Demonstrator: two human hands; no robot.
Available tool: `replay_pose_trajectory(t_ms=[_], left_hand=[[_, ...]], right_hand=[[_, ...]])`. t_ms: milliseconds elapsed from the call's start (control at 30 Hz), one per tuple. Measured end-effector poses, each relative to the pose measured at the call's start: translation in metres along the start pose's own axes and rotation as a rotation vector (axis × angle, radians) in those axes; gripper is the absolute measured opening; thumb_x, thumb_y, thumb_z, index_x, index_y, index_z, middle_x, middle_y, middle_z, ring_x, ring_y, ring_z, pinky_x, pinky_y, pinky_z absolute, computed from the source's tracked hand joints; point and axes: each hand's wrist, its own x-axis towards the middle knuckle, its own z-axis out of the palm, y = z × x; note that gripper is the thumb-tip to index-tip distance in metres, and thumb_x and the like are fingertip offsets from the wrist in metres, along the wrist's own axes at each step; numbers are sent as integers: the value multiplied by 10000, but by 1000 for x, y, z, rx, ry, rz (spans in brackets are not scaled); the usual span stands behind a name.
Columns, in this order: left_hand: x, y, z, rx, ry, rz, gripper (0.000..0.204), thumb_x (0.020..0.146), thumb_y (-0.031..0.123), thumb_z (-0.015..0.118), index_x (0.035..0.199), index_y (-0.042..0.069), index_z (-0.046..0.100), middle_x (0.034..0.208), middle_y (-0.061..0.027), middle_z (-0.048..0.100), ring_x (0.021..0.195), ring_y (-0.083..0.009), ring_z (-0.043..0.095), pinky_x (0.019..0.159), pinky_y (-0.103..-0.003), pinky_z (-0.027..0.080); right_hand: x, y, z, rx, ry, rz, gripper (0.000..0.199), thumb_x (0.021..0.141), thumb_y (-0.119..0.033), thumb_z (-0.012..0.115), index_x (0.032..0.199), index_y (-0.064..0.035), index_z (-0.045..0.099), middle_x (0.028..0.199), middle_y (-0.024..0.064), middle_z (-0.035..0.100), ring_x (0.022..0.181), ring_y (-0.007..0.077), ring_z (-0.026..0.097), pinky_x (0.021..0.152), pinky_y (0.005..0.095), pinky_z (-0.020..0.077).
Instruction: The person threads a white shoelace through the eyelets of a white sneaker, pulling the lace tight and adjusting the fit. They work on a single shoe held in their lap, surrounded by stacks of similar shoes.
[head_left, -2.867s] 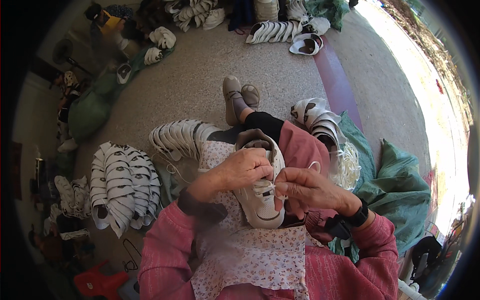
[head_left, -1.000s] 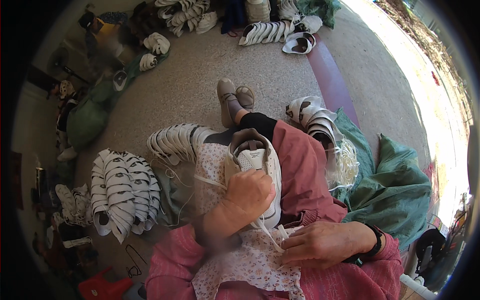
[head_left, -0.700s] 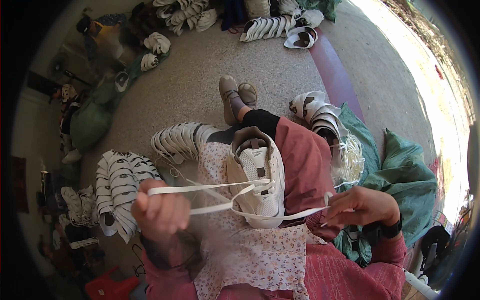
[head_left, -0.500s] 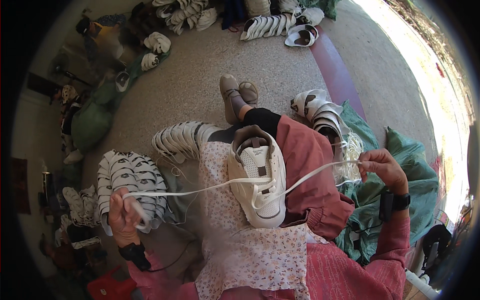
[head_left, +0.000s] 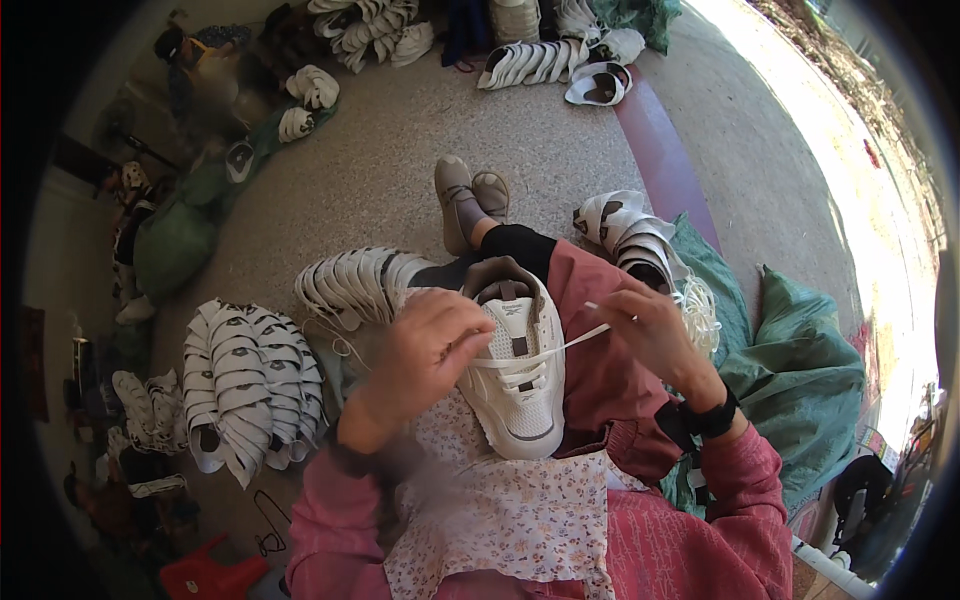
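A white sneaker (head_left: 528, 412) rests on my lap, its toe toward me. A flat white shoelace (head_left: 548, 353) runs through its lower eyelets and across the tongue. My left hand (head_left: 422, 350) is closed in a pinch at the left side of the shoe opening, by the lace; the fingers hide its end there. Off the right side of the shoe, my right hand (head_left: 652, 328) pinches the other part of the lace, and a short white end shows by its fingertips. A floral apron (head_left: 500, 510) lies under the shoe.
Nested white shoe uppers are stacked on the floor at left (head_left: 250, 375), beside my leg (head_left: 355, 280) and at right (head_left: 625, 225). A bundle of white laces (head_left: 700, 315) hangs near green sacks (head_left: 800, 370). A red stool (head_left: 213, 572) stands at lower left. Another person (head_left: 200, 75) is at far left.
Both hands have come inward from wide apart to close beside the sneaker. The lace stretched out to both sides is now drawn in, with only a short span visible at right.
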Motion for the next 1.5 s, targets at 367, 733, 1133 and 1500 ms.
replay_pose_trajectory(t_ms=[367,733,1133,1500], left_hand=[[4,-24,56,-348,-186,-161,148,743,94,791,855,60,702,862,-17,537,886,-177,528,821,-319,425],[-1,-27,64,-310,-93,-139,181,672,110,797,824,76,706,822,-20,552,836,-225,532,787,-354,423],[-9,-23,65,-171,-47,-91,184,678,114,812,845,122,735,807,4,562,821,-207,529,761,-354,399],[-22,-25,63,-93,6,-41,245,721,140,813,962,143,767,803,16,549,793,-194,500,751,-340,370]], right_hand=[[9,-11,24,308,-441,73,123,914,-123,618,927,-12,669,890,88,629,838,260,654,750,348,500],[20,-13,32,500,-528,278,142,923,-90,592,886,19,675,843,28,646,806,138,629,742,289,499],[55,-35,11,-123,-417,-69,307,754,-113,773,1038,-62,669,1005,92,589,858,302,656,747,409,510],[61,-8,19,225,-573,-160,327,735,-73,812,966,-43,583,1126,84,508,905,276,638,786,368,524]])
